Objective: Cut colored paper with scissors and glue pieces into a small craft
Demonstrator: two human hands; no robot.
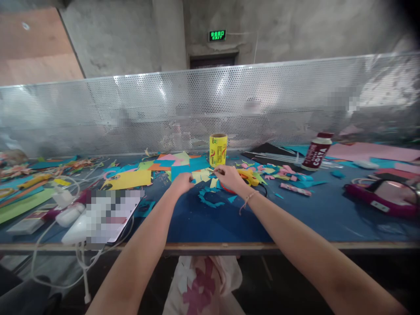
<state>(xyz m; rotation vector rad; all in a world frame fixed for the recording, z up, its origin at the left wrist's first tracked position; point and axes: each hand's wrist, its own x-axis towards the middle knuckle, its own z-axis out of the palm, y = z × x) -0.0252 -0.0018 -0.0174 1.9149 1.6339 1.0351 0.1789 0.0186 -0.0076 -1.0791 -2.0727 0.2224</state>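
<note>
Both my arms reach out over a blue table [197,223]. My left hand [182,182] is closed in a pinch on the edge of a pale yellow paper piece [201,175]. My right hand [228,177] is also closed, its fingertips pinched at the other side of the same scraps. A cut teal paper shape [210,199] lies just in front of both hands. Yellow-handled scissors [248,176] rest right of my right hand. A yellow roll [218,149] stands upright behind the hands.
Coloured paper sheets and scraps [131,178] cover the table's far half. A dark bottle [316,151] stands at the right, a pink case [380,197] further right. A blurred device [108,214] with white cables lies at the left. A perforated metal screen [210,105] backs the table.
</note>
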